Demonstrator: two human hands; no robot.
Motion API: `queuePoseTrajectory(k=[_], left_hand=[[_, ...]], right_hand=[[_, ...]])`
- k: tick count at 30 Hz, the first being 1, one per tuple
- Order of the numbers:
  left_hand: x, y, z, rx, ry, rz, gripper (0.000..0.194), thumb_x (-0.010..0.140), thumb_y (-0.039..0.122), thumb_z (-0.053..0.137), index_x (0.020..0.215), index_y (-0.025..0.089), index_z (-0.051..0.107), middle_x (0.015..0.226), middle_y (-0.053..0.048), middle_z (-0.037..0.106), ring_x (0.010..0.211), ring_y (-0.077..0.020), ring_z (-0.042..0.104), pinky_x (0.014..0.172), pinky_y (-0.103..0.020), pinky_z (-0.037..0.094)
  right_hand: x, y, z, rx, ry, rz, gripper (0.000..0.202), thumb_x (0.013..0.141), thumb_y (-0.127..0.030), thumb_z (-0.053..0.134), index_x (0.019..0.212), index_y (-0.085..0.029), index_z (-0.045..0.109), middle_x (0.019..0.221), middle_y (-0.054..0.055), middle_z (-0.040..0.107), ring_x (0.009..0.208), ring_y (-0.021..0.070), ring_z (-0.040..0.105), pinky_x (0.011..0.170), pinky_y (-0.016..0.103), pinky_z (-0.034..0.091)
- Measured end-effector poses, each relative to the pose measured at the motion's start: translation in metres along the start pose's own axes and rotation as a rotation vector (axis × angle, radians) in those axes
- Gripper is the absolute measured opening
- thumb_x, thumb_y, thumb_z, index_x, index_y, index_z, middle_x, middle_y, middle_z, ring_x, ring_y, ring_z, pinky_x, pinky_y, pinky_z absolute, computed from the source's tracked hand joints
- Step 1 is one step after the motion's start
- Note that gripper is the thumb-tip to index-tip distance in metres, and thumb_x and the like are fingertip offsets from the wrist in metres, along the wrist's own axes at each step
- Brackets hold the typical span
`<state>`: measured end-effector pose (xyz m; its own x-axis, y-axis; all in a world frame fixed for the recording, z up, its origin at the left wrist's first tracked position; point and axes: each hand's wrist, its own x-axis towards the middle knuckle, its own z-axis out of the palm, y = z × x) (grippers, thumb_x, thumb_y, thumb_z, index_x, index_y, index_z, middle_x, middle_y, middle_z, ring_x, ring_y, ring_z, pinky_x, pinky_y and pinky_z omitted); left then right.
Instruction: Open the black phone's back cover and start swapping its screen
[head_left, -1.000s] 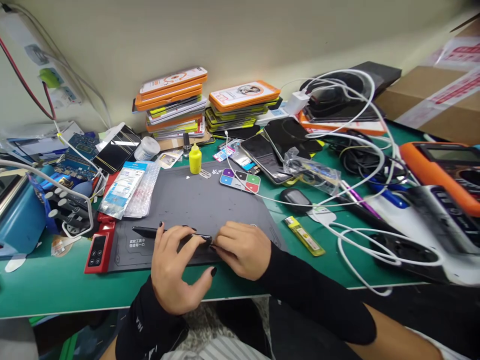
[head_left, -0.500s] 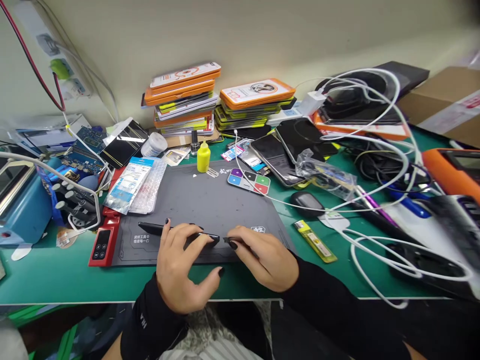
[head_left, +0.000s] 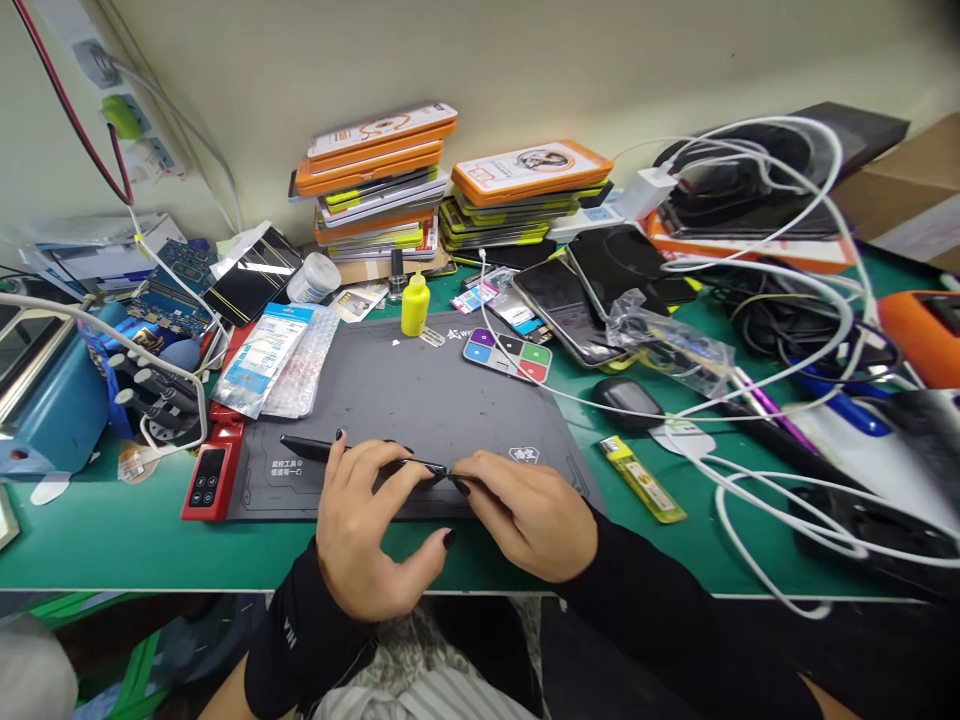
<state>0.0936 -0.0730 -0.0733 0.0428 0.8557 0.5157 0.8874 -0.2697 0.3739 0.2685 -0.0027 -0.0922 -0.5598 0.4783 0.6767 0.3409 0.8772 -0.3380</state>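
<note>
The phone (head_left: 352, 455) lies flat on the grey mat (head_left: 420, 390) in the lower middle of the frame, seen almost edge-on, so it reads as a thin black slab with a glossy rim. We press our left hand (head_left: 367, 530) down on it, fingers spread across its top and clamped over the near edge, which we judge keeps it from sliding on the mat. Our right hand (head_left: 525, 515) comes in from the right with thumb and forefinger pinched together on a thin dark tool (head_left: 450, 473) whose tip meets the right end of the phone; the tool is too small to name more closely. We cannot tell whether the phone's back or its screen faces up. Above the mat, in the upper middle, stand a yellow bottle (head_left: 415, 305) and stacks of orange boxes (head_left: 375, 180); white cables (head_left: 750, 300) loop across the right side, well apart from our hands.
</note>
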Motion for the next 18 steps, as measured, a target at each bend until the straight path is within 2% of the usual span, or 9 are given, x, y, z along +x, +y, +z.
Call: queuePoseTrajectory(k=[6, 12, 18], left_hand=[[0.000, 0.000, 0.002, -0.003, -0.012, -0.012, 0.033, 0.069, 0.045, 0.055, 0.100, 0.033, 0.058, 0.111, 0.009, 0.053, 0.112, 0.0044, 0.042, 0.124, -0.019, 0.007], [-0.001, 0.000, 0.000, -0.001, -0.015, -0.022, 0.033, 0.069, 0.044, 0.055, 0.099, 0.032, 0.058, 0.111, 0.008, 0.053, 0.114, 0.0038, 0.042, 0.123, -0.019, 0.008], [0.000, 0.000, 0.000, 0.005, -0.019, -0.013, 0.033, 0.069, 0.044, 0.055, 0.099, 0.031, 0.058, 0.111, 0.007, 0.053, 0.113, 0.0033, 0.042, 0.122, -0.019, 0.008]], right_hand=[[-0.001, -0.004, 0.001, -0.143, 0.030, -0.035, 0.011, 0.087, -0.008, 0.041, 0.092, -0.015, 0.047, 0.067, 0.000, 0.050, 0.055, 0.0107, 0.045, 0.052, 0.024, 0.032], [-0.006, -0.006, 0.006, -0.143, 0.011, 0.018, 0.010, 0.090, -0.012, 0.038, 0.087, -0.016, 0.046, 0.064, -0.001, 0.046, 0.052, 0.0110, 0.040, 0.051, 0.025, 0.026], [-0.009, 0.003, 0.015, -0.131, -0.021, 0.048, 0.013, 0.092, -0.015, 0.037, 0.084, -0.017, 0.046, 0.064, -0.001, 0.046, 0.054, 0.0113, 0.040, 0.053, 0.025, 0.025]])
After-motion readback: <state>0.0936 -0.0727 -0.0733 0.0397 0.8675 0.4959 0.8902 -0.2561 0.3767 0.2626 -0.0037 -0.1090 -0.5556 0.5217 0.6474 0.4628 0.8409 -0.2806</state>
